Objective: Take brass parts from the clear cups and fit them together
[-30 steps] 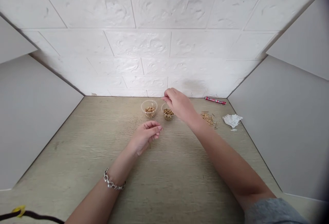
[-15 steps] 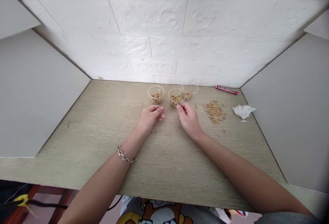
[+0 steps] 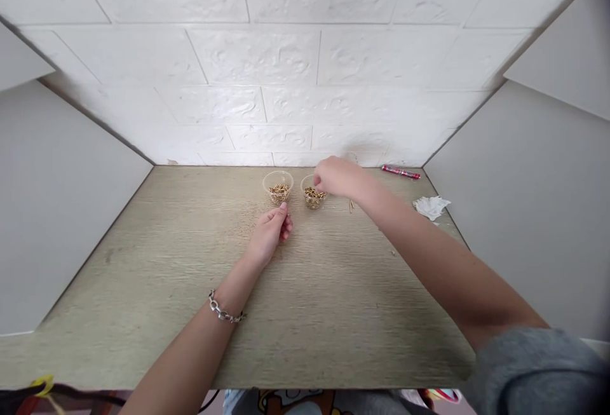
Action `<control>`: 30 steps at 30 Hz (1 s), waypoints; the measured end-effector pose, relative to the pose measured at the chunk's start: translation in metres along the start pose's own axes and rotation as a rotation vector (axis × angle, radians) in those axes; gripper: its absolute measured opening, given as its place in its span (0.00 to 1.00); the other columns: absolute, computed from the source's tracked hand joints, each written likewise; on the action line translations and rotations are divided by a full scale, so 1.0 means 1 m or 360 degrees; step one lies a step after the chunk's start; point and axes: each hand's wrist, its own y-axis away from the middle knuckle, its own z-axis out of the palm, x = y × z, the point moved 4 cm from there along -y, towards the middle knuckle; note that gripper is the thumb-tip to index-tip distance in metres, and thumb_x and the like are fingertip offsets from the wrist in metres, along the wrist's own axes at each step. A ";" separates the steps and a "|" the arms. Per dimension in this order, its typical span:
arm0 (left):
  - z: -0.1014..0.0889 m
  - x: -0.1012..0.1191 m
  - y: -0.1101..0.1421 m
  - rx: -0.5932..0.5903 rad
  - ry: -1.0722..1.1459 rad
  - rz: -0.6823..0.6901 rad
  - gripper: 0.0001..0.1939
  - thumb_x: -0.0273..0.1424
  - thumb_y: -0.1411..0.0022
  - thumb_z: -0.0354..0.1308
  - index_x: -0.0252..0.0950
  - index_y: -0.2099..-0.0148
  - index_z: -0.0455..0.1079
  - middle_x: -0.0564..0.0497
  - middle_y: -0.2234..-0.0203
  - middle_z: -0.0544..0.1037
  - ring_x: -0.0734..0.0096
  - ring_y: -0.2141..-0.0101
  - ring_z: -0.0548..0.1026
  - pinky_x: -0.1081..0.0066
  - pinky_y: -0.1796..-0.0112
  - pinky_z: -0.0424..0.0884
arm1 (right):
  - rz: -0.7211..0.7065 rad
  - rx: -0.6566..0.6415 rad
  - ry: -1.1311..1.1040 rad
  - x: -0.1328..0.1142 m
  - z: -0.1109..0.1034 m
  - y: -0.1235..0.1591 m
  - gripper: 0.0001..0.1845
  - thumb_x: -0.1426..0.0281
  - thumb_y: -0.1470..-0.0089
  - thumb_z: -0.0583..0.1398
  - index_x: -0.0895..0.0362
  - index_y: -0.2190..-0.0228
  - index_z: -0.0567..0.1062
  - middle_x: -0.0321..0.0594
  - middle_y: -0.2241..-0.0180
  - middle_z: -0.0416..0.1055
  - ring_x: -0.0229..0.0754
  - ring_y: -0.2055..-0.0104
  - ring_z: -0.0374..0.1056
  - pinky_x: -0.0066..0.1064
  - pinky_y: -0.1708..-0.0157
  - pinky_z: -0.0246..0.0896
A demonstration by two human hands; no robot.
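Note:
My left hand (image 3: 271, 232) is just in front of the left clear plastic cup (image 3: 278, 186), which holds small brass-coloured pieces. Its thumb and fingertips are pinched together, and whatever is between them is too small to make out. Over the right clear plastic cup (image 3: 313, 197), also partly filled with brass-coloured pieces, my right hand (image 3: 337, 176) points its curled fingers down at the rim. Those fingertips are partly hidden, so I cannot see what they hold. Slim brass-coloured pins (image 3: 351, 206) lie beside that cup, near my right forearm.
A red patterned stick-shaped packet (image 3: 401, 172) lies near the wall at the back right. Closer to the right panel is a crumpled white tissue (image 3: 431, 207). Fine brass-coloured bits (image 3: 245, 215) are scattered on the wooden table (image 3: 305, 319). A white brick-pattern wall (image 3: 286, 103) closes the back.
My right hand has moved from the front of the right cup to above it. The forearm now covers the pin pile, and the third cup is hidden. The view has shifted; my left hand stays pinched.

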 end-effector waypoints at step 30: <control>-0.001 0.002 -0.001 -0.0048 0.0303 -0.0067 0.18 0.40 0.57 0.62 0.31 0.72 0.62 0.52 0.77 0.70 0.85 0.83 0.61 0.82 0.82 0.59 | -0.0007 0.0099 0.0298 -0.019 0.011 -0.004 0.10 0.79 0.52 0.54 0.63 0.69 0.74 0.52 0.72 0.70 0.47 0.66 0.68 0.33 0.68 0.59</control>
